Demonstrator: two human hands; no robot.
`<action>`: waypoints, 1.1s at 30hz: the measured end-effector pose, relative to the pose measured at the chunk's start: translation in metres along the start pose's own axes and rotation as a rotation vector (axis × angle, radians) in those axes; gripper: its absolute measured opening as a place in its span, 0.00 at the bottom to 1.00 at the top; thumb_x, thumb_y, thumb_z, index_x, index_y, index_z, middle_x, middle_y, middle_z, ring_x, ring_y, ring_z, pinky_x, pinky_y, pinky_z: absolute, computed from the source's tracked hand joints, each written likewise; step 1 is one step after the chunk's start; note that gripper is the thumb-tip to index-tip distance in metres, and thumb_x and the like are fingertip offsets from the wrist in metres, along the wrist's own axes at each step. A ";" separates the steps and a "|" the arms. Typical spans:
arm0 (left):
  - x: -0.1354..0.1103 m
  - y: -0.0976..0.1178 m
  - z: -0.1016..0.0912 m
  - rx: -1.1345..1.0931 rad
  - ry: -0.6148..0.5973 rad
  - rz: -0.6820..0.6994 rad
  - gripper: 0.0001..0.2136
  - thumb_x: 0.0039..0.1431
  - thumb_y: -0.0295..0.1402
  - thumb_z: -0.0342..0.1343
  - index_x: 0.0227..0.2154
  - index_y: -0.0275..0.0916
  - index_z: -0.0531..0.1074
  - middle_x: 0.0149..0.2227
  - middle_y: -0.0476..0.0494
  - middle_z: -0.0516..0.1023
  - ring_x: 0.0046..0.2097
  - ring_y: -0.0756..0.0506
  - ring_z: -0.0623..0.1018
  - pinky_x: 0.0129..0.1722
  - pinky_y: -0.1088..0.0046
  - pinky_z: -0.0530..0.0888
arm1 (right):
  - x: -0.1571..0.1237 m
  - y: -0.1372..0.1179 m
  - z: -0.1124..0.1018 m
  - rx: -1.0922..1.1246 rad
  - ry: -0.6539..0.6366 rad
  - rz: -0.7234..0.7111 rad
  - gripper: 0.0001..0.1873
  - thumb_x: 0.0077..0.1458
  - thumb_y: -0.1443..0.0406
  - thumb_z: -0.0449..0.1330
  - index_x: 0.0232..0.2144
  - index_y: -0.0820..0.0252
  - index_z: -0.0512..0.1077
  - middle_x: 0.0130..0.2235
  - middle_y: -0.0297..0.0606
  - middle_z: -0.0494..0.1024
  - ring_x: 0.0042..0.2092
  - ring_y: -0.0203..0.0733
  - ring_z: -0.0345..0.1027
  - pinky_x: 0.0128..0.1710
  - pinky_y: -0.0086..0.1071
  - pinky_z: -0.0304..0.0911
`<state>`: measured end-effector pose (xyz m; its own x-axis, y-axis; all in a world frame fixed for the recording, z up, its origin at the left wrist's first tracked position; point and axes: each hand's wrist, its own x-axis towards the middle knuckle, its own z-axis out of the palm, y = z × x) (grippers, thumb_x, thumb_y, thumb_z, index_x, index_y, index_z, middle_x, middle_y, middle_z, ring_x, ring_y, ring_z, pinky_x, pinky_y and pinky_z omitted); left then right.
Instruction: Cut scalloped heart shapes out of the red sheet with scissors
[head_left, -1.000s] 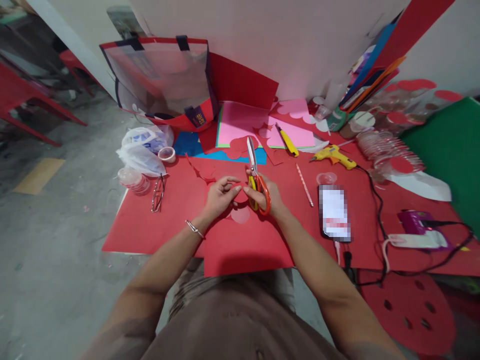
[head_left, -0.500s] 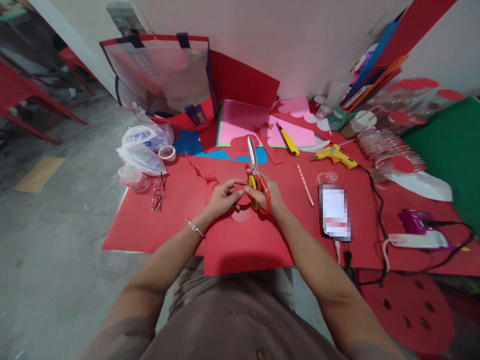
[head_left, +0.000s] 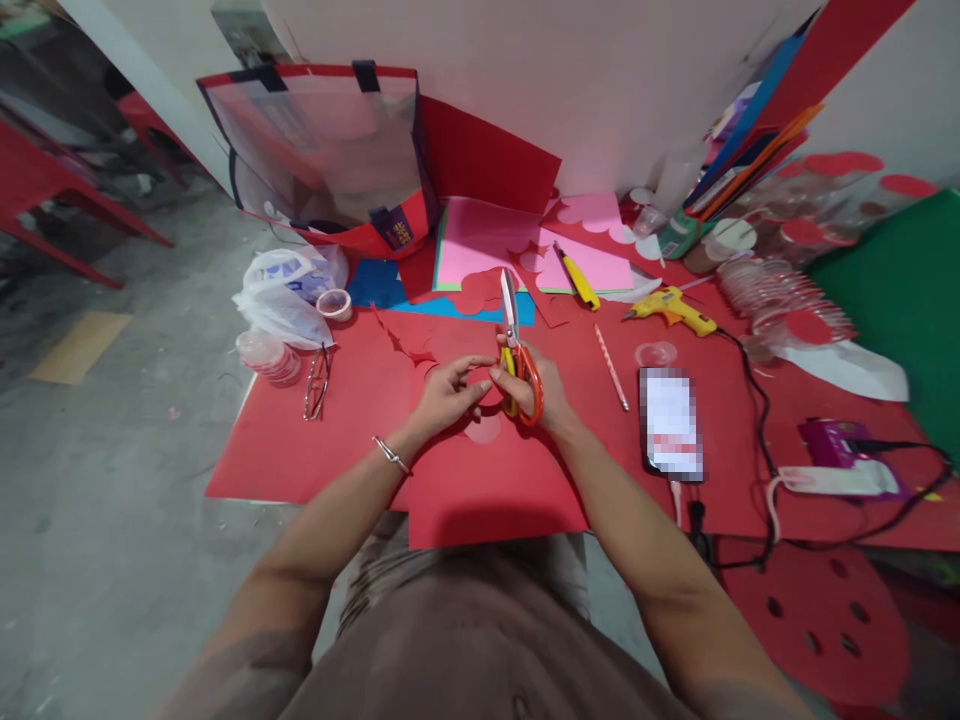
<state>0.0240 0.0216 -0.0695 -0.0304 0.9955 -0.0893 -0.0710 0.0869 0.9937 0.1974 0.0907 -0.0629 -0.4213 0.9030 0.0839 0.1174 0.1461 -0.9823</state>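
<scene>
My right hand (head_left: 551, 390) is closed around scissors (head_left: 520, 372) with one orange and one yellow handle loop. Their blades look closed and point away from me. My left hand (head_left: 450, 395), with a silver bracelet at the wrist, pinches a red paper piece (head_left: 487, 392) close to the scissors. Red paper below makes that piece's outline hard to make out, and fingers hide part of it. Just under the hands, a small clear round disc (head_left: 482, 429) lies on a red sheet (head_left: 487, 490).
A yellow craft knife (head_left: 576, 276), a pencil (head_left: 611, 368), a yellow glue gun (head_left: 670, 309) and a phone (head_left: 671, 420) lie rightward. Glasses (head_left: 317, 382) and a plastic bag (head_left: 281, 295) lie leftward. Pink sheets (head_left: 480, 240) and a large tote bag (head_left: 322, 160) stand behind.
The scissors and my right hand have shifted very slightly to the right. The left hand's pinch stays nearly the same.
</scene>
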 end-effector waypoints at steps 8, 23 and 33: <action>-0.001 0.007 0.002 -0.004 0.037 0.001 0.25 0.55 0.47 0.71 0.49 0.37 0.74 0.26 0.54 0.76 0.19 0.52 0.77 0.21 0.78 0.77 | 0.001 0.005 0.001 0.009 0.008 -0.017 0.32 0.57 0.54 0.68 0.61 0.56 0.73 0.32 0.32 0.76 0.34 0.45 0.73 0.43 0.44 0.71; 0.000 0.006 0.003 -0.015 0.047 0.010 0.22 0.55 0.46 0.71 0.46 0.38 0.74 0.22 0.59 0.70 0.18 0.53 0.73 0.20 0.77 0.77 | 0.000 0.001 0.000 0.022 -0.013 0.016 0.32 0.56 0.54 0.69 0.60 0.56 0.73 0.33 0.33 0.77 0.35 0.46 0.74 0.41 0.43 0.72; 0.000 0.004 0.000 0.005 0.003 0.001 0.23 0.58 0.45 0.70 0.50 0.37 0.76 0.34 0.47 0.83 0.19 0.52 0.78 0.19 0.77 0.76 | 0.001 0.005 0.000 -0.016 -0.005 -0.011 0.32 0.56 0.53 0.69 0.60 0.56 0.73 0.34 0.34 0.78 0.36 0.47 0.76 0.43 0.45 0.73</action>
<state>0.0232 0.0220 -0.0653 -0.0331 0.9956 -0.0882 -0.0663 0.0859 0.9941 0.1978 0.0919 -0.0680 -0.4272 0.8993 0.0940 0.1269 0.1626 -0.9785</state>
